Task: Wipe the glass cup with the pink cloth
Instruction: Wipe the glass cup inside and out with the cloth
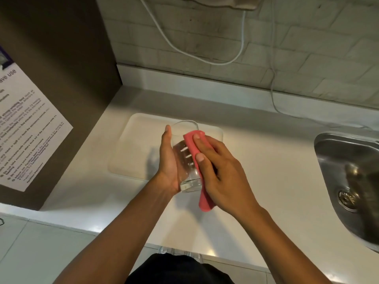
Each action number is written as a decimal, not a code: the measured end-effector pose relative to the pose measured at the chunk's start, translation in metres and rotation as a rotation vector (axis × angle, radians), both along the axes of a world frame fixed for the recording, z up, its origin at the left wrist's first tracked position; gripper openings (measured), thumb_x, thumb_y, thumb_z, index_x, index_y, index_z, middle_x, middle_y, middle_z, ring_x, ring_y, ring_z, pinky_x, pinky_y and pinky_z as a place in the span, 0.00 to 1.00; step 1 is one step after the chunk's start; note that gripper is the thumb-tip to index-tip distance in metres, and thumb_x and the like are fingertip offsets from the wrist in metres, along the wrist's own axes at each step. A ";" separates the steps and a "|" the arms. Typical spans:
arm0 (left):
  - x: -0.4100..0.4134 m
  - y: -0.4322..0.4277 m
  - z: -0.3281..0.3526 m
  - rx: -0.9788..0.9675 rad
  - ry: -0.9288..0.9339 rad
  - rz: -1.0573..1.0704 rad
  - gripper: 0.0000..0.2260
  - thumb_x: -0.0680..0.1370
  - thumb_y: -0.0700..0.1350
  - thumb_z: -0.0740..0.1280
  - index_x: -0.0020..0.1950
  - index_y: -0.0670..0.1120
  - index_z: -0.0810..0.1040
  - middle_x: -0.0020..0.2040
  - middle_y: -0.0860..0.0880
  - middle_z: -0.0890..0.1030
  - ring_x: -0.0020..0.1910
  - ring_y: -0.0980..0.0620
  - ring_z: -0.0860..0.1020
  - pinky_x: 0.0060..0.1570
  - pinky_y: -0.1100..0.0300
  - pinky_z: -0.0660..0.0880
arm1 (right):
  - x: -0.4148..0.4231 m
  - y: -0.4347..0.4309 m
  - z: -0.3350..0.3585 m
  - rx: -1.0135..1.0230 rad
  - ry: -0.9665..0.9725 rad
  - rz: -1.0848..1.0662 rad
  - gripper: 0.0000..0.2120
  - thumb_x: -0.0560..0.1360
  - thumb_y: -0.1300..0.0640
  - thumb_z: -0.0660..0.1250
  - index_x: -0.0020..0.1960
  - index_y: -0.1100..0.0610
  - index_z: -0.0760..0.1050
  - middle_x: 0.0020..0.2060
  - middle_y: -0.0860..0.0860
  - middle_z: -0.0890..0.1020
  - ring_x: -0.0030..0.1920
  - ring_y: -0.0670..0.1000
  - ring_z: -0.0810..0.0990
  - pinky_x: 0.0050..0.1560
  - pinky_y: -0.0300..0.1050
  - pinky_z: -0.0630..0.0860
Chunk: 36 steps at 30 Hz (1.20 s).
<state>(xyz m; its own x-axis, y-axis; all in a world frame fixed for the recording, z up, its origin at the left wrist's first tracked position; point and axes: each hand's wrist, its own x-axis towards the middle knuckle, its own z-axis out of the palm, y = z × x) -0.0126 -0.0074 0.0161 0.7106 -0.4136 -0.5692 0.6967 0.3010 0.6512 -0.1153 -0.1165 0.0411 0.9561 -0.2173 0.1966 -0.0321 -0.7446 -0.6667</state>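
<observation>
A clear glass cup (184, 158) with white measure marks is held above the counter, its mouth pointing away from me. My left hand (167, 160) grips its left side, thumb along the wall. My right hand (217, 167) presses a pink cloth (191, 144) against the cup's right side. The cloth's lower end (206, 201) hangs below the cup's base. My fingers hide most of the cloth.
A white tray (131, 148) lies on the white counter (266, 181) under the hands. A steel sink (348, 181) is at the right. A brown cabinet side with a printed notice (30, 128) stands left. White cables (272, 89) hang down the tiled back wall.
</observation>
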 end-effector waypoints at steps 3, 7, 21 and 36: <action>0.007 0.005 -0.001 0.028 -0.011 0.028 0.42 0.76 0.77 0.58 0.60 0.39 0.84 0.55 0.36 0.87 0.56 0.36 0.83 0.67 0.39 0.76 | -0.021 0.000 -0.012 -0.030 0.015 0.077 0.22 0.85 0.38 0.49 0.78 0.32 0.57 0.77 0.32 0.62 0.67 0.26 0.64 0.62 0.25 0.64; -0.010 -0.002 -0.003 0.030 0.027 -0.010 0.41 0.77 0.76 0.58 0.59 0.40 0.85 0.52 0.38 0.87 0.55 0.37 0.82 0.68 0.37 0.75 | -0.007 -0.013 -0.008 0.093 0.047 -0.030 0.21 0.85 0.39 0.51 0.78 0.34 0.62 0.76 0.37 0.68 0.70 0.39 0.70 0.69 0.39 0.69; -0.004 0.005 -0.009 -0.017 0.023 -0.026 0.44 0.76 0.76 0.58 0.65 0.37 0.84 0.59 0.33 0.85 0.56 0.36 0.83 0.66 0.37 0.77 | -0.020 0.001 -0.013 -0.068 0.021 0.065 0.22 0.85 0.38 0.48 0.79 0.32 0.56 0.78 0.35 0.62 0.69 0.33 0.65 0.62 0.27 0.61; 0.000 0.006 -0.026 0.062 0.069 -0.028 0.41 0.75 0.77 0.59 0.56 0.41 0.86 0.48 0.39 0.90 0.41 0.42 0.89 0.38 0.50 0.85 | -0.033 0.005 -0.019 -0.160 0.021 0.109 0.23 0.85 0.39 0.49 0.79 0.34 0.57 0.79 0.37 0.61 0.70 0.45 0.74 0.58 0.38 0.77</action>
